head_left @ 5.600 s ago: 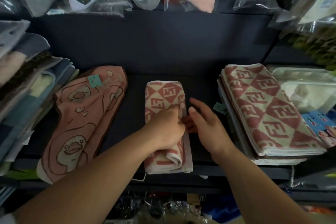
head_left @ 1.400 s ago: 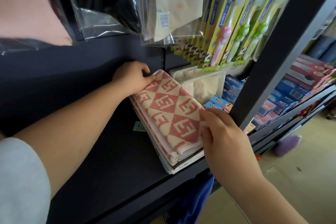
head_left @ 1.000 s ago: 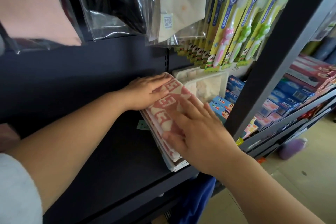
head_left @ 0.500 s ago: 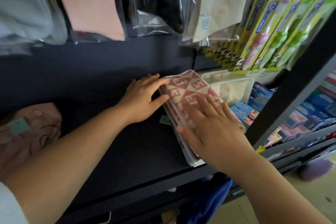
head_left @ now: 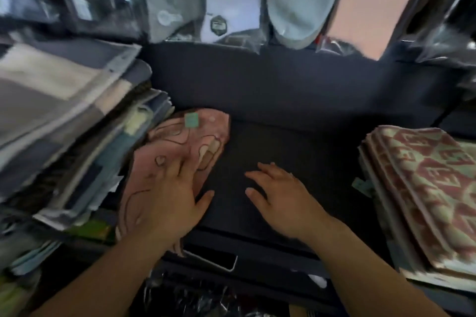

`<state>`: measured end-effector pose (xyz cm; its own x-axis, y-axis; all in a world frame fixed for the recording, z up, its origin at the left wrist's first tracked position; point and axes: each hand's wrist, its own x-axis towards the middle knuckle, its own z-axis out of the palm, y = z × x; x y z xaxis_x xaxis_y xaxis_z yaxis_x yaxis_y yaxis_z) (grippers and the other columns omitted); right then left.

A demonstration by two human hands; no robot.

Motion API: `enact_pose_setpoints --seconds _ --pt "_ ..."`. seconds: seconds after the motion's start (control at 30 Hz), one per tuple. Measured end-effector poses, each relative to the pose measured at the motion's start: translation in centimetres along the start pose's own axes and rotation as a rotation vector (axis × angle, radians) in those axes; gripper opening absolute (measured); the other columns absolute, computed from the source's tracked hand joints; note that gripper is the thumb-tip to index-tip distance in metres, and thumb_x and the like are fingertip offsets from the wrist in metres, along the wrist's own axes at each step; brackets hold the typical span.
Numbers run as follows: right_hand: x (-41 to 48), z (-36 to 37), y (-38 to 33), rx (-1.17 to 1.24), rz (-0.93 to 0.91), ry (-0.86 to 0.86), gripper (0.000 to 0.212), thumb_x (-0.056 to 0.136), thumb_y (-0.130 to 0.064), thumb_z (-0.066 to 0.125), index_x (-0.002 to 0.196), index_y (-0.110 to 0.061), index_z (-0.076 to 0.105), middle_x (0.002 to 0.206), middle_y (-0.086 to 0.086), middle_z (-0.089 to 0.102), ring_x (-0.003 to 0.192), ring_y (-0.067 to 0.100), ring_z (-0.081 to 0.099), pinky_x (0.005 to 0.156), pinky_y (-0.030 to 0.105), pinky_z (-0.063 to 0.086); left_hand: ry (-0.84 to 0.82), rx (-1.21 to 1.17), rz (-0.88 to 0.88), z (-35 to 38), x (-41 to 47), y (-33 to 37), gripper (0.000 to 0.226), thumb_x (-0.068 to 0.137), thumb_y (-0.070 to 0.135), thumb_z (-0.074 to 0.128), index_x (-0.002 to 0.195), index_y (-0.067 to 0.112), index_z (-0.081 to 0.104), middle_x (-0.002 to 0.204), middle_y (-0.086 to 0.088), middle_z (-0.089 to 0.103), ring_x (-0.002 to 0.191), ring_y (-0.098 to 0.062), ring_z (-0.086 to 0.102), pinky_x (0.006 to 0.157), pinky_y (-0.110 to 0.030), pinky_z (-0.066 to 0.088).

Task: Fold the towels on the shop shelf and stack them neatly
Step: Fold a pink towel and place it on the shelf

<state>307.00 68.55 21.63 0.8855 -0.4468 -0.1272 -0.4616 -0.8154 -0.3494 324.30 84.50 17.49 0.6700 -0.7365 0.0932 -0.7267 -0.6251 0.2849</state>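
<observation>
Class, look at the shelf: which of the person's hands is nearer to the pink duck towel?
Left. The left hand lies flat on the pink duck towel, touching it. The right hand is apart from it, over the bare dark shelf to its right.

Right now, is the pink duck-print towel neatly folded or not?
Not neatly: the pink towel lies rumpled with uneven edges, left hand flat on it.

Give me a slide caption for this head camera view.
Left hand on the pink duck towel, right hand over the bare shelf, checked towel stack alongside.
</observation>
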Motion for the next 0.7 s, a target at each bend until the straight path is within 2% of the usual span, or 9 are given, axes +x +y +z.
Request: enact_pose_setpoints --seconds 0.07,0.13,0.2,0.27,0.33,0.43,0.5,0.6,0.7 --pt "1.4 1.2 -1.1 0.007 -0.048 -0.034 0.054 0.105 -0.051 0.034 0.156 -0.036 0.026 0.168 -0.004 0.014 0.155 0.018 0.004 0.126 0.045 0.007 0.025 -0.056 -0.029 -0.1 -0.4 -1.3 0.066 0.085 0.048 0.063 0.138 0.011 0.05 0.144 -0.016 0.047 0.125 -0.038 0.05 0.095 -0.044 0.048" --pt "2.5 2.0 -2.4 -0.001 -0.122 -0.03 0.057 0.105 -0.05 0.035 0.158 -0.036 0.019 0.169 -0.007 0.008 0.155 0.017 -0.001 0.126 0.044 0.003 0.058 -0.067 0.012 -0.6 -1.1 -2.4 0.035 0.083 0.032 0.059 0.109 0.008 0.065 0.116 -0.013 0.061 0.098 -0.034 0.06 0.069 -0.035 0.046" --pt "3.3 2.8 -3.3 -0.028 -0.2 -0.026 0.059 0.105 -0.049 0.035 0.159 -0.037 0.014 0.169 -0.01 0.005 0.155 0.015 -0.005 0.125 0.043 -0.001 0.011 -0.087 0.095 -1.2 -2.0 -3.2 0.033 0.078 0.031 0.049 0.095 0.009 0.067 0.097 -0.006 0.063 0.085 -0.027 0.061 0.06 -0.035 0.047" --pt "3.8 3.6 -3.3 -0.101 -0.252 -0.038 0.062 0.102 -0.054 0.029 0.159 -0.037 0.013 0.168 -0.01 0.007 0.155 0.016 -0.005 0.125 0.044 -0.004 -0.029 -0.108 0.19 -1.6 -2.6 -3.8 0.039 0.075 0.032 0.044 0.097 0.013 0.069 0.098 -0.003 0.065 0.087 -0.023 0.062 0.062 -0.04 0.053" --pt "3.7 4.2 -2.8 -0.158 -0.261 -0.006 0.067 0.096 -0.062 0.023 0.158 -0.039 0.018 0.167 -0.01 0.017 0.155 0.018 0.006 0.125 0.045 -0.003 -0.056 -0.146 0.262 -2.0 -3.0 -4.2 0.043 0.073 0.024 0.051 0.111 0.017 0.069 0.107 -0.002 0.068 0.095 -0.023 0.064 0.068 -0.039 0.056" --pt "2.9 4.1 -1.8 -0.174 -0.215 0.162 0.064 0.093 -0.062 0.03 0.149 -0.034 0.043 0.151 -0.009 0.047 0.143 0.016 0.039 0.124 0.048 0.013 -0.095 -0.115 0.307 -2.4 -3.1 -4.7 0.068 0.069 0.01 0.059 0.135 0.029 0.052 0.127 0.002 0.061 0.11 -0.021 0.059 0.079 -0.04 0.055" --pt "2.1 3.9 -0.9 -0.209 -0.16 0.242 0.06 0.092 -0.059 0.037 0.141 -0.03 0.055 0.139 -0.008 0.059 0.131 0.016 0.053 0.12 0.051 0.026 -0.018 -0.028 0.347 -2.7 -3.2 -4.7 0.077 0.064 0.001 0.065 0.133 0.029 0.047 0.129 -0.002 0.056 0.11 -0.027 0.055 0.08 -0.041 0.054" --pt "0.3 3.4 0.8 -0.247 -0.079 0.298 0.052 0.09 -0.053 0.051 0.134 -0.026 0.062 0.131 -0.004 0.066 0.123 0.017 0.061 0.115 0.057 0.035 0.158 0.037 0.413 -3.5 -3.3 -4.3 0.054 0.062 0.005 0.061 0.112 0.022 0.049 0.105 -0.006 0.055 0.087 -0.029 0.053 0.066 -0.04 0.049" --pt "-1.5 2.8 2.6 -0.252 0.018 0.385 0.038 0.086 -0.034 0.07 0.123 -0.025 0.069 0.12 -0.003 0.072 0.114 0.019 0.066 0.112 0.059 0.037 0.175 0.03 0.51 -3.7 -3.1 -4.2 0.031 0.072 0.017 0.049 0.101 0.022 0.057 0.092 -0.001 0.059 0.074 -0.025 0.057 0.06 -0.037 0.049"
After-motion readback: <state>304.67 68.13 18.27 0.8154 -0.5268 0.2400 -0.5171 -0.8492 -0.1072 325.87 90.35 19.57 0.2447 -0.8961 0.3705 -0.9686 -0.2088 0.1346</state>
